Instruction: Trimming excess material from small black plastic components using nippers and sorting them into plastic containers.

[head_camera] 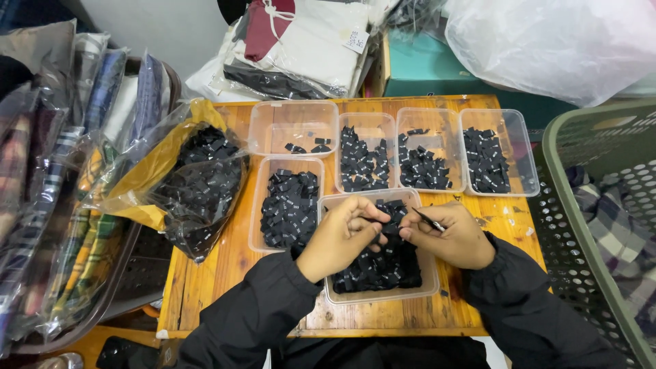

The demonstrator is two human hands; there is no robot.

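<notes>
Both my hands hover over a clear plastic tub full of small black fabric labels on a wooden table. My left hand pinches one black label between thumb and fingers. My right hand grips a thin dark tool, seemingly tweezers or snips, with its tip pointing towards that label. Black sleeves cover both forearms.
Several more clear tubs of black labels line the table's far side. A crumpled plastic bag of labels lies at left. Bagged folded clothes stack at far left, a green laundry basket stands at right.
</notes>
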